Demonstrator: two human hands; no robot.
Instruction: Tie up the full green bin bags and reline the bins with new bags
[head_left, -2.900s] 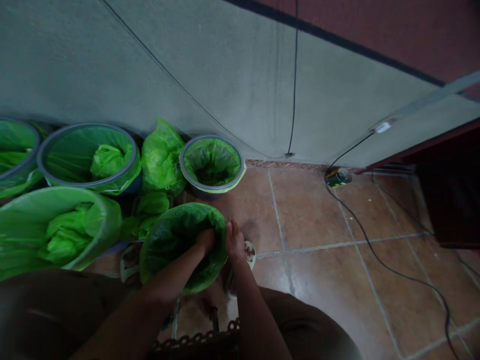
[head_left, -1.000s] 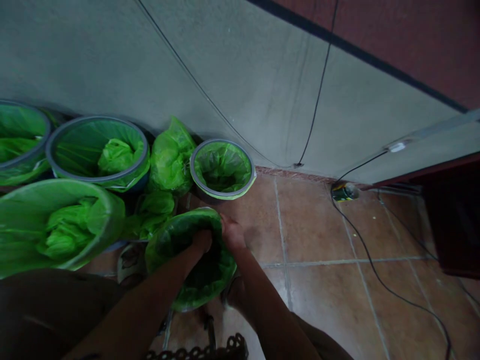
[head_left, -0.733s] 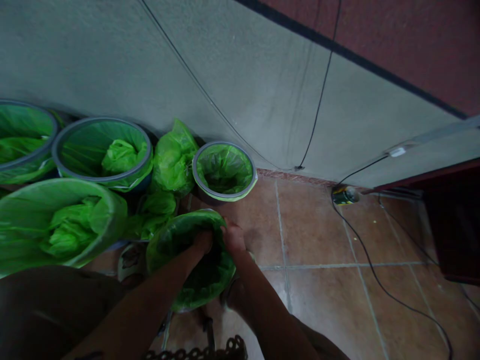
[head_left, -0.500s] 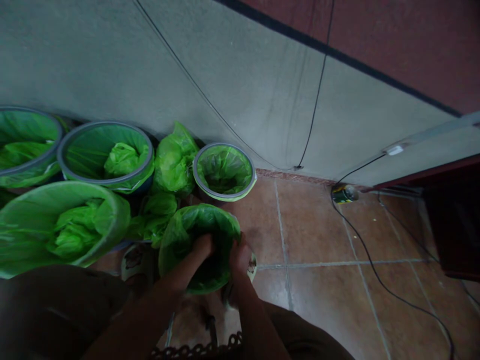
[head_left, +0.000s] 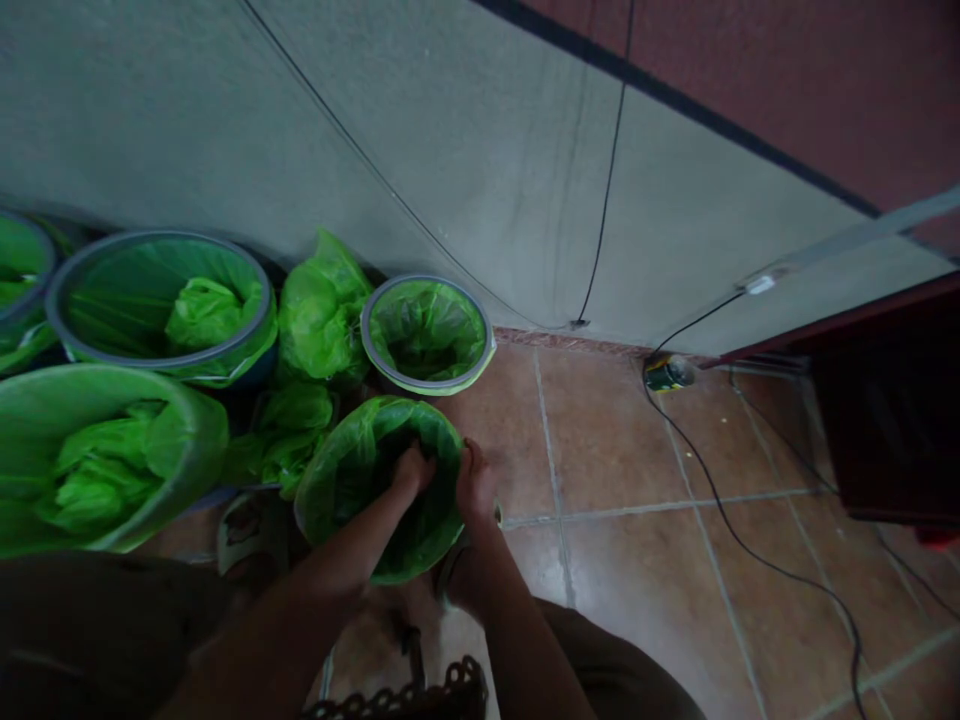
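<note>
A trash bin lined with a thin green bag stands on the floor between my feet. My left hand reaches down inside it, near the far inner wall; shade hides most of its fingers. At the bin's right side, my right hand is closed on the liner's edge, folded over the rim. Just behind stands a smaller bin with a grey rim ring and its own green liner. A bulging green plastic bag leans beside that bin, and another crumpled green bag lies left of my bin.
More lined bins stand at left: a large green one, one with a grey ring and one cut by the frame edge. A can and a black cable lie on the tiles. Dark furniture stands at right.
The view has shifted to the right, so the bins sit farther left. My left hand has moved slightly up toward the bin's far inner wall. The right hand stays at the rim.
</note>
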